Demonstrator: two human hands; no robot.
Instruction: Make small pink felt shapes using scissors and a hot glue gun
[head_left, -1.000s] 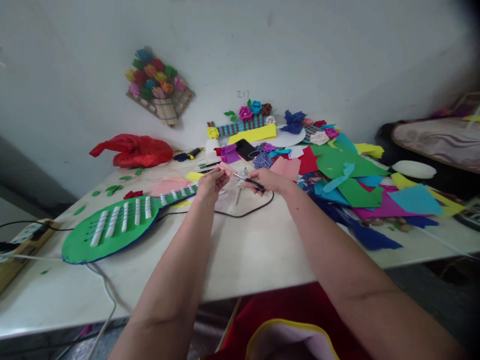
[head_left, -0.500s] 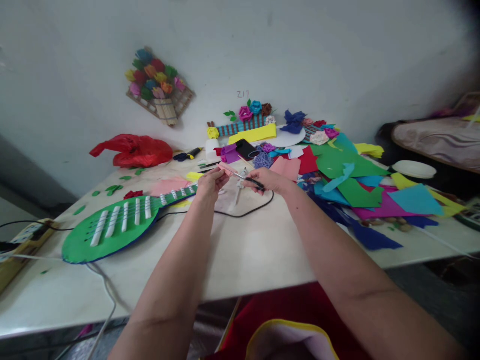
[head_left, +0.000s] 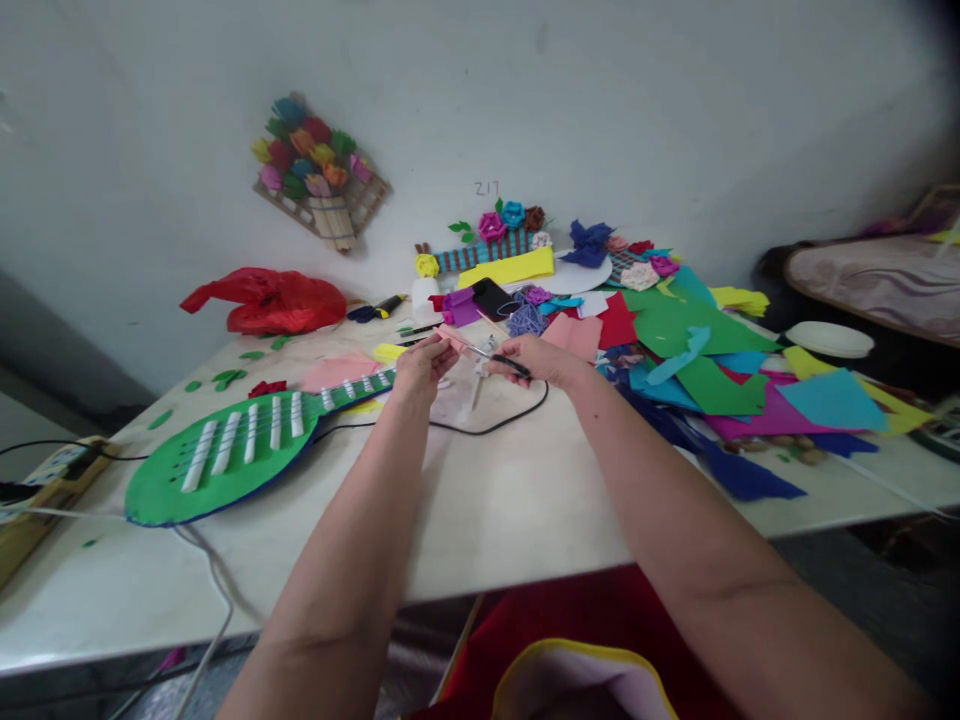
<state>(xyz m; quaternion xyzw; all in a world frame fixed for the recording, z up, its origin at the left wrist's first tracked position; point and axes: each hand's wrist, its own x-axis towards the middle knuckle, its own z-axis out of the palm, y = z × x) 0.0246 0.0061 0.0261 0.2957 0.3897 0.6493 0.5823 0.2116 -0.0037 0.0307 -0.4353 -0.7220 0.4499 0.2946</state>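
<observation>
Both my arms reach out over the pale table [head_left: 487, 500]. My left hand [head_left: 421, 366] pinches a small pink piece of paper [head_left: 448, 338] between its fingertips. My right hand [head_left: 534, 360] is closed on a pair of black-handled scissors [head_left: 491, 357], whose thin blades point left at the pink piece. The two hands are held close together just above the tabletop.
A green paper guitar [head_left: 225, 455] lies at the left, a black cable [head_left: 495, 425] under my hands. Coloured paper sheets [head_left: 697, 360] cover the right side. A red plastic bag [head_left: 266, 300], paper flower crafts [head_left: 499, 240], a black phone [head_left: 491, 297] and a white plate [head_left: 829, 338] sit farther back.
</observation>
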